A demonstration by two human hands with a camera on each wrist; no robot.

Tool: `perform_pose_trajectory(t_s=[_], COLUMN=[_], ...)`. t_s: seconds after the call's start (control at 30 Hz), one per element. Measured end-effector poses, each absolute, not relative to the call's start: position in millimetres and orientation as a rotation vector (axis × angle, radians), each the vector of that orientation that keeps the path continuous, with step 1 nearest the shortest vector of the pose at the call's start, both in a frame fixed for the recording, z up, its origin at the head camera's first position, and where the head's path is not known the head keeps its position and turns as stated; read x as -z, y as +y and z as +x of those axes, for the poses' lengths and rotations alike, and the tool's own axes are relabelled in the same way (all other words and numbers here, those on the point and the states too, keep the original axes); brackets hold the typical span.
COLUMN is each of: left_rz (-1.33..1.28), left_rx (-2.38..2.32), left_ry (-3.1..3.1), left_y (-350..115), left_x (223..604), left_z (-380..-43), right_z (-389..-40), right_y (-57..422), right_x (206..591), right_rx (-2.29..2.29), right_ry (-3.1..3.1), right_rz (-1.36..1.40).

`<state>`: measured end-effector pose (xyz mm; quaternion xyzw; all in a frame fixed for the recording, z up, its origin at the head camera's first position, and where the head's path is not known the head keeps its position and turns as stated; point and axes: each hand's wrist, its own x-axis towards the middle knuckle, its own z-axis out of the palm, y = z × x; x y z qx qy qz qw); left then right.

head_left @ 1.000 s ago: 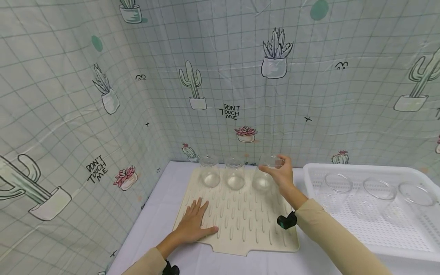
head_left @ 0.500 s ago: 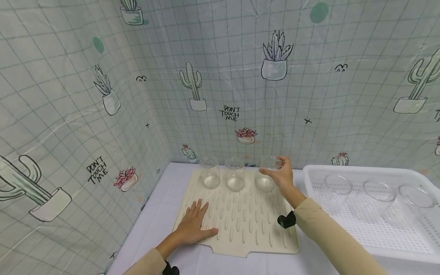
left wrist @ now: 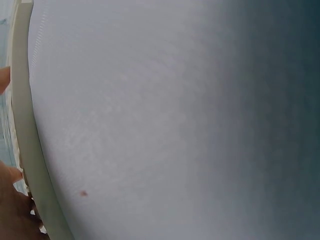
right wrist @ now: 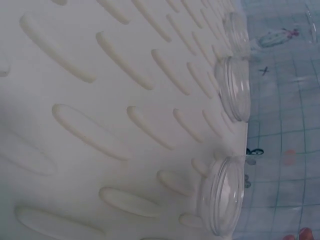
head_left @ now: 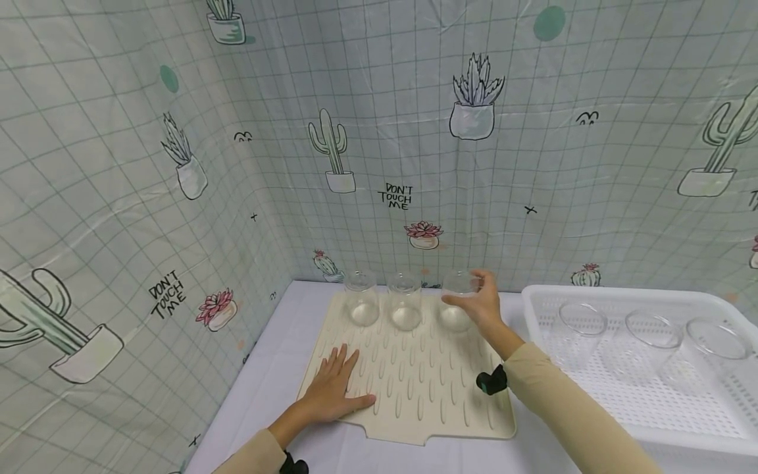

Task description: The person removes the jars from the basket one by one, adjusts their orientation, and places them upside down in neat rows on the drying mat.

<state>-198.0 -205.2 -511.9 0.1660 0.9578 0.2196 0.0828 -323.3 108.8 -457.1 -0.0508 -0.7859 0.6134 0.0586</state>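
My right hand (head_left: 481, 304) holds the rightmost clear cup (head_left: 454, 318), fingers around its upper part and the thumb across its near side. Its ridged lower end (right wrist: 223, 197) sits at the mat in the right wrist view, with two fingertips (right wrist: 304, 234) in the corner. Two similar cups, one in the middle (head_left: 405, 316) and one at the left (head_left: 363, 312), stand in a row along the back of the cream ridged mat (head_left: 414, 388). Fingers spread, my left hand (head_left: 331, 390) rests flat on the mat's front left part.
To the right stands a white perforated basket (head_left: 622, 428) with three clear cups (head_left: 642, 342) inside. A cactus-print sheet (head_left: 379, 131) hangs behind and at the left. White cloth (head_left: 269, 359) covers the table.
The rightmost cup, in my right hand, has shifted slightly right and then back left along the row. My left hand stays in place.
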Motion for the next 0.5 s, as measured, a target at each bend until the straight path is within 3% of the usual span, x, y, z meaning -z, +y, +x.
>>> perform_pose_trajectory(t_s=[0.5], left_rz=[0.502], left_rx=[-0.649], left_ry=[2.876], left_y=[-204.8], left_x=[513.3], left_z=[-198.4], right_z=[-322.8], right_y=[111.3], right_x=[454.4], right_rx=[-1.792], right_ry=[-2.482], right_rz=[-0.055])
